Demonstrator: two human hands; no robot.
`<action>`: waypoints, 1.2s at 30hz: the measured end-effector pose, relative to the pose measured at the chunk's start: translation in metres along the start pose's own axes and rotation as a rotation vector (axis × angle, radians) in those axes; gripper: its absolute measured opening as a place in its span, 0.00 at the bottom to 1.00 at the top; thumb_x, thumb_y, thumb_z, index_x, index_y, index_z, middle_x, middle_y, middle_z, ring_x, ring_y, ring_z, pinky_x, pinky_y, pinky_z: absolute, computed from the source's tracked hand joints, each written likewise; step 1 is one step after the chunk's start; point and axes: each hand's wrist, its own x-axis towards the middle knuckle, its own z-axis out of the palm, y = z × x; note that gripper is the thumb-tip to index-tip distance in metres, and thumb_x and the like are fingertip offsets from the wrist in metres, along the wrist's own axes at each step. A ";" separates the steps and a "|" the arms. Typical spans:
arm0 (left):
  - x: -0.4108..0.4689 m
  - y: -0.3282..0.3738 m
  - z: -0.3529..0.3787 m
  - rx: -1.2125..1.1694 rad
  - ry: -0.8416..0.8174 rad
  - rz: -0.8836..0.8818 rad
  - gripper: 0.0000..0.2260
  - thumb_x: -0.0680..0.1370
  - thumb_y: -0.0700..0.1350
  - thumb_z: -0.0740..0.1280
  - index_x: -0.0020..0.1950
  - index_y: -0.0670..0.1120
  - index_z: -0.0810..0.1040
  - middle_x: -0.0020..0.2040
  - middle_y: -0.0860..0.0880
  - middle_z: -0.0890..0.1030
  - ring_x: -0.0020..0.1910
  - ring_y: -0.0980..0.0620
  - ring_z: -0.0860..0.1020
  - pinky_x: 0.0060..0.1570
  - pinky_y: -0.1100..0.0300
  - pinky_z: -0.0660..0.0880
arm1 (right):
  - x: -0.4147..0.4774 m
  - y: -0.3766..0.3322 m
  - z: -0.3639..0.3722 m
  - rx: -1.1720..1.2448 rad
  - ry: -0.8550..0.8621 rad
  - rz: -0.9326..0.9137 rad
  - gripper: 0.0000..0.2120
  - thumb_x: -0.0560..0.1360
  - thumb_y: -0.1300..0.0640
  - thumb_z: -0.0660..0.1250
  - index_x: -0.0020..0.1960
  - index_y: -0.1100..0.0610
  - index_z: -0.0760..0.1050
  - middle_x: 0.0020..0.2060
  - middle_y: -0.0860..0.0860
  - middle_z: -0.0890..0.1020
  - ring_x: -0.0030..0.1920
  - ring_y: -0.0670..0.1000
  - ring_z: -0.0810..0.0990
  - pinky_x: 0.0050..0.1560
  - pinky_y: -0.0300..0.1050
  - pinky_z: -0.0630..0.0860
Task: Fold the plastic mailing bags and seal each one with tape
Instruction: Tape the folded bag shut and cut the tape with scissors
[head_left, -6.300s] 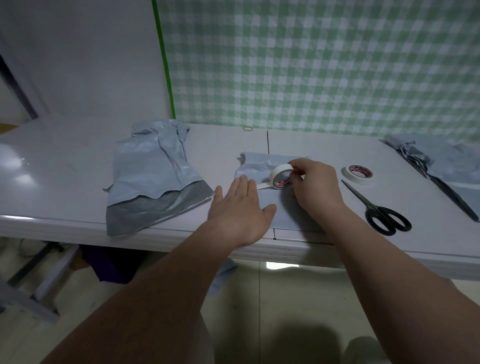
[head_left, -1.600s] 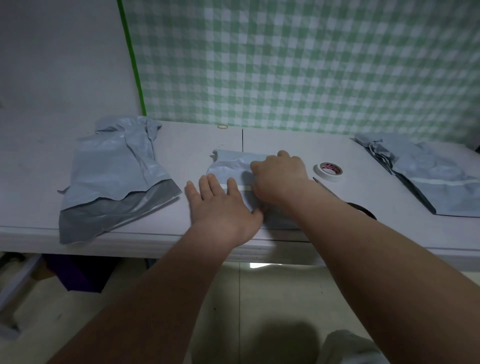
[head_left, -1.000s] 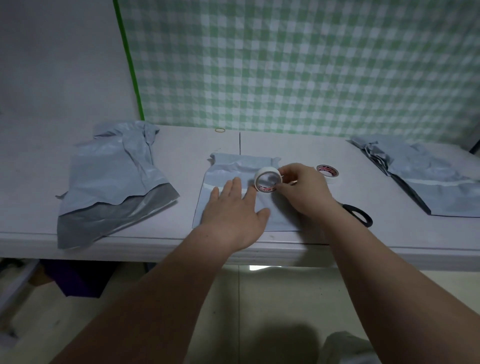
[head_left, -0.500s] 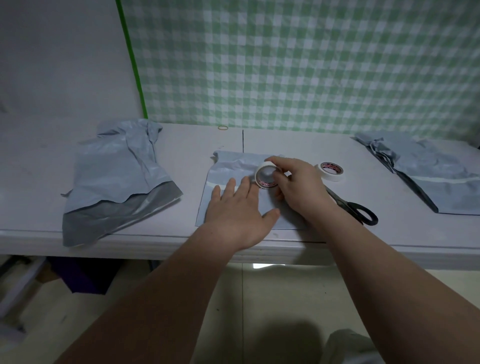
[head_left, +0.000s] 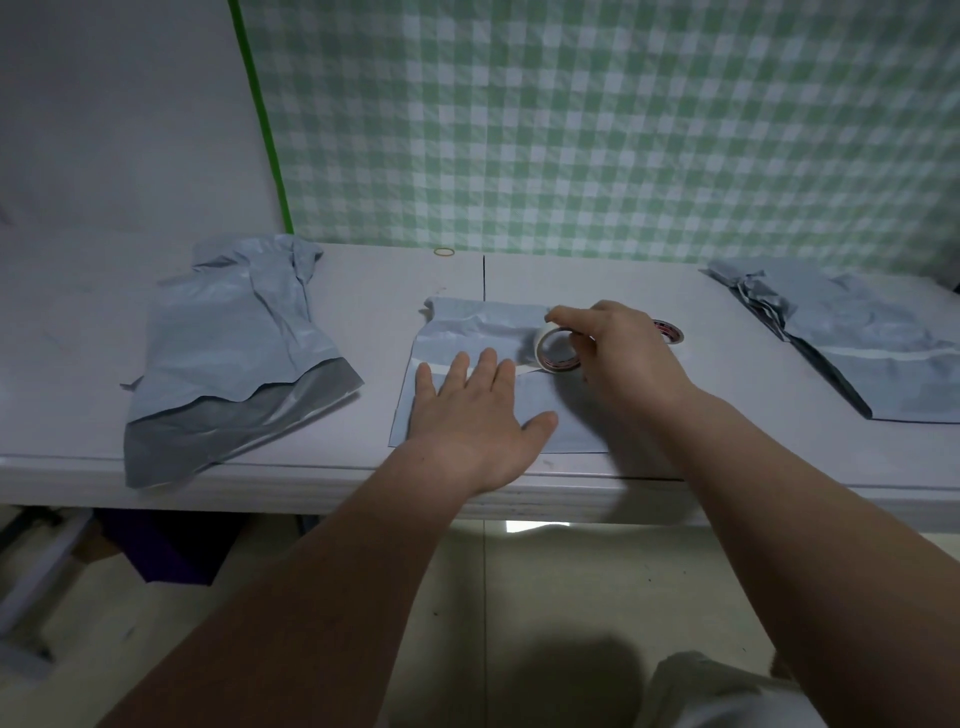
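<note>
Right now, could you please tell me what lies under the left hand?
The left hand lies flat on the folded mailing bag, fingers over a white tape strip running from the tape roll held by the right hand. The strip's covered stretch is hidden.

A white table (head_left: 363, 291) stands against a green-checked backdrop (head_left: 623, 130) and grey wall (head_left: 114, 114), above a tiled floor (head_left: 597, 582).

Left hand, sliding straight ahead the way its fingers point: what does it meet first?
The white tape strip at its fingertips, stretched from the tape roll in the right hand. The left hand lies flat on the folded bag; beyond the strip comes the bag's crumpled flap, probably.
</note>
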 end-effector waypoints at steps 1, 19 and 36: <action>0.000 0.000 0.000 0.008 0.002 0.000 0.34 0.78 0.67 0.43 0.78 0.49 0.43 0.79 0.50 0.42 0.77 0.48 0.40 0.72 0.41 0.36 | 0.000 0.001 0.000 -0.020 -0.005 -0.007 0.20 0.77 0.67 0.57 0.64 0.53 0.76 0.45 0.55 0.75 0.48 0.57 0.75 0.45 0.43 0.65; -0.002 0.003 -0.004 0.077 -0.024 -0.001 0.30 0.78 0.67 0.40 0.77 0.58 0.42 0.79 0.49 0.40 0.77 0.46 0.38 0.69 0.36 0.31 | -0.009 -0.017 -0.008 -0.316 -0.121 -0.065 0.17 0.77 0.63 0.56 0.64 0.54 0.72 0.52 0.56 0.72 0.45 0.61 0.77 0.43 0.53 0.75; 0.008 0.019 -0.009 0.043 0.016 0.049 0.30 0.80 0.63 0.45 0.79 0.51 0.47 0.79 0.52 0.43 0.77 0.50 0.40 0.70 0.37 0.32 | -0.021 -0.001 0.019 0.155 0.206 0.256 0.20 0.77 0.62 0.63 0.68 0.57 0.70 0.52 0.55 0.82 0.51 0.55 0.80 0.52 0.45 0.72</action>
